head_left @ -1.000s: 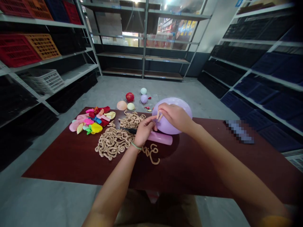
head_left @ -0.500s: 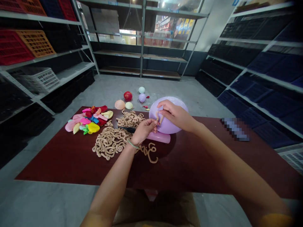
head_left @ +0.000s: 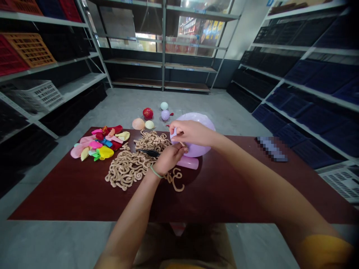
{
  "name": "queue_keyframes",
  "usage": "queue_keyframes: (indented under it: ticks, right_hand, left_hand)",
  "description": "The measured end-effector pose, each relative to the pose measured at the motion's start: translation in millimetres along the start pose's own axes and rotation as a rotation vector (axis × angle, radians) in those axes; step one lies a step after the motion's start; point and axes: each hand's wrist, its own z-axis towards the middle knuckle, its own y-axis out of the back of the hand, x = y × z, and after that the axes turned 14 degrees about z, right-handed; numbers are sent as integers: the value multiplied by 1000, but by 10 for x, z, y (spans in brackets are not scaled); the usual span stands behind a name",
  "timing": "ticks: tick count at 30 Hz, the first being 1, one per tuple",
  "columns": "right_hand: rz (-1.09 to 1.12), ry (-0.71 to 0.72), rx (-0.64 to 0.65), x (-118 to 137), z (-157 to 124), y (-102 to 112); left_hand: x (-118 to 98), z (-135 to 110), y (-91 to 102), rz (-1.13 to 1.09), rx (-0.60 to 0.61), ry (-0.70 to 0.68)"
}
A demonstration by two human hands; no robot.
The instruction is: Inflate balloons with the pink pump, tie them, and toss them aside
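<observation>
My left hand (head_left: 169, 158) is closed, thumb and fingers pinched on a tan curly strip (head_left: 183, 144), of which only a short bit shows. Just above it my right hand (head_left: 193, 132) bends over, its thumb and fingertips drawn together; what they pinch is not clear. Behind both hands sits a large inflated lilac balloon (head_left: 200, 148), partly covered by them. A pink cylinder (head_left: 189, 162) lies under the balloon's near side. Left of my hands spreads a pile of tan curly strips (head_left: 123, 170), with a black tapered object (head_left: 150, 152) on it.
Uninflated coloured balloons (head_left: 105, 151) lie at the left of the dark red table (head_left: 84, 205). Small inflated balloons, one red (head_left: 148, 113) and one peach (head_left: 138, 123), are beyond its far edge. A blurred-out flat object (head_left: 272, 149) lies on the right. Shelves with crates (head_left: 33, 48) stand around.
My right hand has moved left and over my left hand. The tan strip that stood up between them is now mostly hidden. The whole view has shifted slightly.
</observation>
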Motion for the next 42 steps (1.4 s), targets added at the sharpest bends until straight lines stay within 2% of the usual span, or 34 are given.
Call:
queue_keyframes:
  ticks: [4,7,10,16,21,25,29,32,37,42]
  right_hand:
    - [33,2,31,28,20,-28]
    - [95,85,-53,13,-43,42]
    - [-2,195,-118,-70,-123,136]
    - [-246,323,-38,-302,-164,86]
    - [-276,346,-32,-292,-130,40]
    - [-310,344,-152,-278,-162,34]
    - [-400,319,-316,-283,-236,-77]
    - [-365,309,-429,-243,-324,-161]
    - [-278,364,-387,-244,-494,-203]
    - [-289,418,-309,-330,-567,-184]
  left_hand:
    - [9,0,-45,-10,-71,30]
    - [21,15,-69,-137,-101,88]
    - [16,29,-58,-259,-132,135]
    - [-6,20,-27,-168,-136,117]
    - [30,25,-45,-136,-147,119]
    - [54,39,-31,-207,-178,168]
    - [38,46,1,-224,-231,176]
    - [37,67,10,-357,-261,188]
    - [81,111,-22,-644,-215,250]
    - [74,113,-60,-735,-185,217]
